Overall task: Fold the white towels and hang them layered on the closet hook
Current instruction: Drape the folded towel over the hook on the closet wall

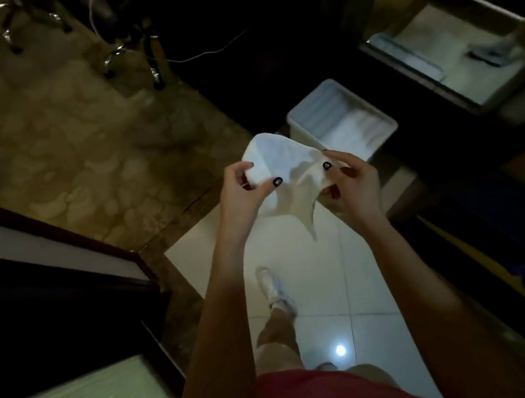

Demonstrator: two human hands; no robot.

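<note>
I hold one white towel [282,160] in the air in front of me, above the pale tiled floor. My left hand [246,191] pinches its left edge between thumb and fingers. My right hand [350,180] grips the right edge, thumb on top. The cloth bulges up between the hands and a pointed corner hangs down below them. Just beyond the towel stands a white plastic bin [301,119] with more white cloth inside. No closet hook shows in this view.
An office chair base [129,54] with a white cable stands on the patterned carpet at the top. A dark-framed door edge [51,234] runs along the left. A dark opening with a lit floor [440,65] is at the upper right. My foot in a white shoe [274,287] is on the tiles.
</note>
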